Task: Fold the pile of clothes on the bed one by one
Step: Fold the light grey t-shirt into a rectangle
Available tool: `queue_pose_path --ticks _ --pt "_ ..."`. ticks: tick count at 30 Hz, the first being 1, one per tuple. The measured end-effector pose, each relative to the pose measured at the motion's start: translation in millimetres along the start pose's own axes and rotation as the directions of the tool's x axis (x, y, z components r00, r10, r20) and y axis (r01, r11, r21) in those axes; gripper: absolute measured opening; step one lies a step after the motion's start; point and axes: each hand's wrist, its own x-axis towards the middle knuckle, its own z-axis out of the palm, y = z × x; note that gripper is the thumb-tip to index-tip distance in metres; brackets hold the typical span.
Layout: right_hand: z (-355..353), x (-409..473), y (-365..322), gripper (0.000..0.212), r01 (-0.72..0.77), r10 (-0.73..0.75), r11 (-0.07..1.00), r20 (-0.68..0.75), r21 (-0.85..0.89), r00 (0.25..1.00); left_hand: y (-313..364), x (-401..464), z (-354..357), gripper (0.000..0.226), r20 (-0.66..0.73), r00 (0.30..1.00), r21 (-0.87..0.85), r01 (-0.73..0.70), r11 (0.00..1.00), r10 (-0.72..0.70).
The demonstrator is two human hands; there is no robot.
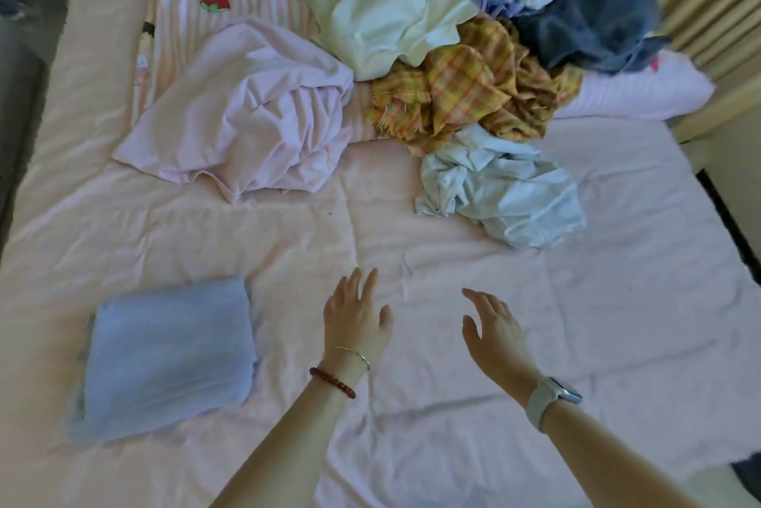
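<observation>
Both hands were out over the pink sheet, the left hand and right hand apart from each other, fingers loose and spread, holding nothing. Just to the left lay a folded blue garment, flat and square. The unfolded pile of clothes sat well beyond the fingertips, a crumpled pale-blue piece nearest and a pink one left of it.

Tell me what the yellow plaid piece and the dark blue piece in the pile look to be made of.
Yellow plaid piece: seems a thin, loosely woven cloth, matte; woven checks and frayed threads along its near edge suggest it. Dark blue piece: looks thicker and matte, perhaps denim or a heavy knit; the blur leaves it open.
</observation>
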Motion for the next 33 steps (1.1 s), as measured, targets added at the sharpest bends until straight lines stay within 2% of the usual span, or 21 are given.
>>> queue_pose_path --ticks 3,5,8,10,12,15,17,18,20,21,22,23,24,25,28,30,31,33 --pt "-30.5 40.3 55.5 0.046 -0.01 0.005 0.994 -0.046 -0.107 0.999 53.4 39.1 32.5 0.063 0.067 0.997 0.041 -0.025 0.999 0.022" --pt "-43.2 75.8 89.0 0.045 0.006 -0.02 0.988 -0.087 -0.154 0.996 81.7 61.3 62.7 0.066 0.159 0.987 0.05 0.022 0.999 -0.029" --pt "-51.9 132.6 127.8 0.044 0.108 -0.146 0.97 -0.166 -0.22 0.975 101.8 80.8 113.2 0.073 0.263 0.952 0.095 0.137 0.986 -0.158" --pt "-59.1 170.3 145.0 0.051 0.174 -0.233 0.944 -0.193 -0.282 0.953 103.8 85.7 138.3 0.075 0.228 0.953 0.167 0.162 0.973 -0.198" --pt "-66.2 207.2 155.0 0.067 0.185 -0.233 0.914 -0.093 -0.362 0.968 99.1 90.5 150.9 0.075 0.172 0.963 0.205 0.173 0.963 -0.21" --pt "-72.0 248.8 162.7 0.091 0.142 -0.098 0.904 0.128 -0.402 0.987 94.9 96.4 152.7 0.077 0.18 0.958 0.199 0.188 0.962 -0.225" --pt "-67.8 256.2 162.4 0.086 0.116 -0.042 0.906 0.187 -0.406 0.981 93.8 98.9 148.3 0.074 0.182 0.958 0.209 0.182 0.961 -0.222" --pt "-64.8 252.9 160.6 0.072 0.11 -0.029 0.908 0.202 -0.404 0.979 93.1 100.3 145.5 0.071 0.206 0.954 0.201 0.175 0.964 -0.216" --pt "-57.5 234.1 156.2 0.042 0.111 -0.068 0.948 0.151 -0.298 0.986 92.0 101.7 139.5 0.067 0.231 0.951 0.111 0.186 0.976 -0.208" --pt "-52.2 218.6 155.3 0.032 0.129 -0.111 0.967 0.096 -0.218 0.989 92.8 101.4 133.8 0.065 0.197 0.96 -0.027 0.21 0.977 -0.201" --pt "-45.3 197.1 155.1 0.023 0.193 -0.192 0.973 0.022 -0.13 0.981 93.1 98.6 127.3 0.062 0.12 0.969 -0.232 0.24 0.942 -0.218" --pt "-36.5 169.8 155.5 0.017 0.284 -0.285 0.958 -0.031 -0.046 0.958 94.6 93.3 119.2 0.055 0.021 0.963 -0.433 0.251 0.866 -0.269" --pt "-27.5 137.2 155.3 0.015 0.359 -0.358 0.932 -0.038 0.041 0.933 95.1 84.8 110.6 0.043 -0.083 0.942 -0.561 0.226 0.797 -0.326" --pt "-19.9 102.7 155.9 0.017 0.405 -0.41 0.905 0.016 0.13 0.912 97.5 73.4 101.7 0.037 -0.177 0.912 -0.609 0.194 0.769 -0.371" --pt "7.8 2.8 167.8 0.036 0.372 -0.461 0.879 0.333 0.297 0.822 105.6 40.5 85.0 0.039 -0.323 0.853 -0.63 0.129 0.766 -0.409" --pt "14.7 -38.2 181.2 0.042 0.282 -0.424 0.901 0.528 0.329 0.736 110.3 27.7 82.3 0.055 -0.314 0.881 -0.593 0.108 0.798 -0.353" --pt "14.6 -50.4 187.3 0.044 0.259 -0.412 0.904 0.531 0.342 0.74 110.9 23.9 85.4 0.063 -0.276 0.913 -0.55 0.107 0.828 -0.301" --pt "11.4 -60.8 195.8 0.053 0.146 -0.299 0.927 0.448 0.345 0.842 108.2 25.7 99.0 0.066 -0.173 0.962 -0.43 0.119 0.895 -0.212"
